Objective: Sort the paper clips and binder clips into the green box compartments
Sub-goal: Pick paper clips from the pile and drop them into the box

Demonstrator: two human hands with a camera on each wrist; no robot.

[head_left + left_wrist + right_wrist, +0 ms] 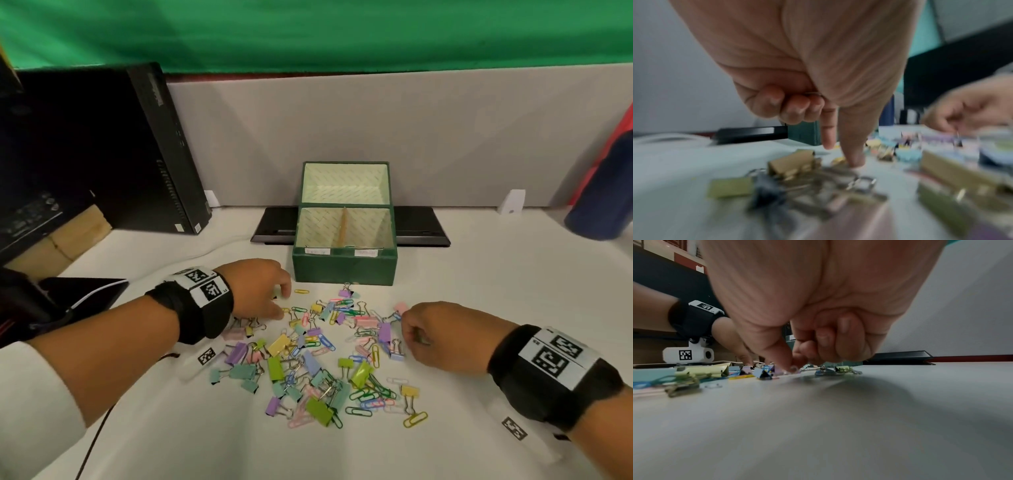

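Fingers of the left hand [255, 289] reach down at the pile's far left edge; only the left wrist view shows how: forefinger and thumb [854, 152] extended to the table, the other three fingers [791, 105] curled into the palm, though blur hides whether anything is pinched. The right hand [442, 337] sits at the pile's right edge, knuckles up from the head camera. The right wrist view shows its thumb and forefinger tips [791, 365] meeting low at a clip, the rest folded. Paper clips and binder clips [318, 356] lie scattered on the white table [479, 308], just in front of the green box [344, 265], whose two divided compartments show only from above.
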